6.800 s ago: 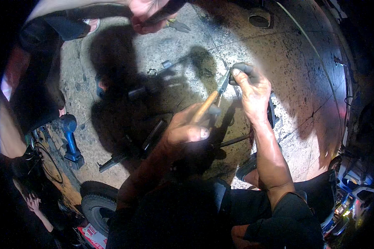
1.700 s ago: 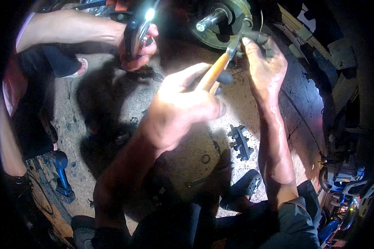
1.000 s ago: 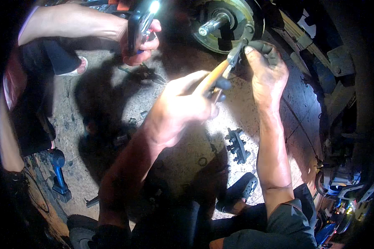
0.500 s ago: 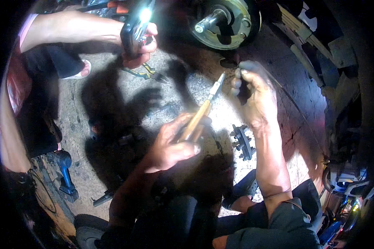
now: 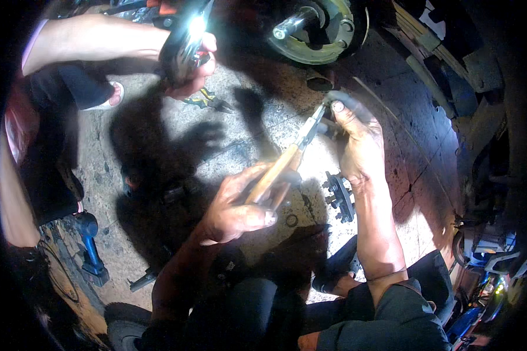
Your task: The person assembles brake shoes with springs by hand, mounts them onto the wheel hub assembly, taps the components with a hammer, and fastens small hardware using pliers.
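Observation:
My left hand (image 5: 231,205) is wrapped round pliers (image 5: 284,157) with tan handles and narrow, pointed grey jaws. The jaws slant up and to the right. At their tip, my right hand (image 5: 357,131) has its thumb and forefinger closed together; whatever is between them is too small and shadowed to make out. Just left of my right wrist, a black ribbed part with several stubs (image 5: 338,198) lies on the floor. A thin ring (image 5: 291,220) shows on the floor below the pliers.
Another person's hand (image 5: 190,79) holds a bright light at upper left. Yellow-and-black pliers (image 5: 208,100) lie below it. A wheel hub with a protruding shaft (image 5: 313,29) is at the top. A blue-handled power tool (image 5: 91,248) stands at lower left.
The pliers' tip has come up to my right fingertips, and my right hand has shifted slightly left. The other person's light has moved a little left. The thin ring on the floor now shows.

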`<state>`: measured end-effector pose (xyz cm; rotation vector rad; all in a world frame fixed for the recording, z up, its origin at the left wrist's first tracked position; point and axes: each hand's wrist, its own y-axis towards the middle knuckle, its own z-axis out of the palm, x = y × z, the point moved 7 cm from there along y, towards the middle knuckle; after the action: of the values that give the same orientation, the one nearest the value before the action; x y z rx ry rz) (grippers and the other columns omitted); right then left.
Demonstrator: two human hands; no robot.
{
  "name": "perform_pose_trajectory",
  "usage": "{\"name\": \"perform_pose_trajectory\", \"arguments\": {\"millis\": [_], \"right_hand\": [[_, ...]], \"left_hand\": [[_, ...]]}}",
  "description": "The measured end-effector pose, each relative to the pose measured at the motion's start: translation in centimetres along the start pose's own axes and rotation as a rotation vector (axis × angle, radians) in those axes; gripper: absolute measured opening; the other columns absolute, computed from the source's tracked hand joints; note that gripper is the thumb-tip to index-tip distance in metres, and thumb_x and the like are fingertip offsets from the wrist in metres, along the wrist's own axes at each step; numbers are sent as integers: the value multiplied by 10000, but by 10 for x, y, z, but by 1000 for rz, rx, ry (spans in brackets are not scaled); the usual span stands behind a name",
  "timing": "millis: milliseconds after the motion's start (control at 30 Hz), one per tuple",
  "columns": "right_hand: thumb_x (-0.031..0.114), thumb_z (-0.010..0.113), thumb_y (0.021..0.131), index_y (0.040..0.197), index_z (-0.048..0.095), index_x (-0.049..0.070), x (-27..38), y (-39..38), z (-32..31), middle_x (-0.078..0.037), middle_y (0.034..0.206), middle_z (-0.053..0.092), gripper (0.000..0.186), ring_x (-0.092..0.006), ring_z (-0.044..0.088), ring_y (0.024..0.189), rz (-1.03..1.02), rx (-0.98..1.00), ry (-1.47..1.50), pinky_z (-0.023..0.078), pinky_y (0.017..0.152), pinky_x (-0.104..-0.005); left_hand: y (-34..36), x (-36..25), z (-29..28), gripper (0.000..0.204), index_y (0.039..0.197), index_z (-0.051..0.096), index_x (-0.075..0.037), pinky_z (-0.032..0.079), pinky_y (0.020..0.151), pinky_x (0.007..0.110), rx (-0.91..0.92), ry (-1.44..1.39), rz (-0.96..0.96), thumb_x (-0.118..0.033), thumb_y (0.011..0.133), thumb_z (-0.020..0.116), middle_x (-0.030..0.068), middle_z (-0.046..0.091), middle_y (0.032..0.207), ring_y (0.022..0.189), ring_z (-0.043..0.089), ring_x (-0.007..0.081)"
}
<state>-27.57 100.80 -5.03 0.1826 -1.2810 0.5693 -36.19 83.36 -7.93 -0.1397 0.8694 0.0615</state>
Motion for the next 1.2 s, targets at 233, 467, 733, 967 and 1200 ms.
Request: {"name": "perform_pose_trajectory", "arguments": {"millis": [233,467,733,967,1200], "right_hand": [[28,649,838,1002,623,-37,7,0,5,-96,857,650,178,-162,636,695,-125,-29,-15,544,609,-276],[34,636,854,1000,627,-33,14,-6,7,-94,853,641,161,-148,632,699,-207,-87,-165,553,622,-267],[-1,602,867,1006,621,-38,17,-7,6,-82,878,629,145,-130,623,744,-312,-57,-263,561,664,-266],[-6,605,864,1006,618,-31,18,-8,8,-70,885,628,145,-117,617,750,-315,-33,-229,555,675,-255],[-14,620,854,998,620,-31,18,-8,7,-67,893,628,145,-114,616,755,-334,-43,-247,549,664,-246]], "left_hand": [[0,-2,1,760,1304,428,49,409,901,291,5,-45,9,-163,607,645,113,555,1115,996,529,159],[1,-4,3,752,1292,447,41,410,905,294,-48,23,-25,-175,603,654,106,557,1120,1004,530,159],[2,0,4,743,1293,451,33,407,886,275,-24,-52,-39,-150,599,642,93,558,1101,983,527,153],[3,-5,5,734,1289,456,28,404,839,262,-25,11,-41,-150,599,635,74,557,1056,925,518,135],[1,-4,5,729,1284,456,35,412,805,258,-35,-16,-45,-149,602,633,68,555,1005,895,517,136]]}}
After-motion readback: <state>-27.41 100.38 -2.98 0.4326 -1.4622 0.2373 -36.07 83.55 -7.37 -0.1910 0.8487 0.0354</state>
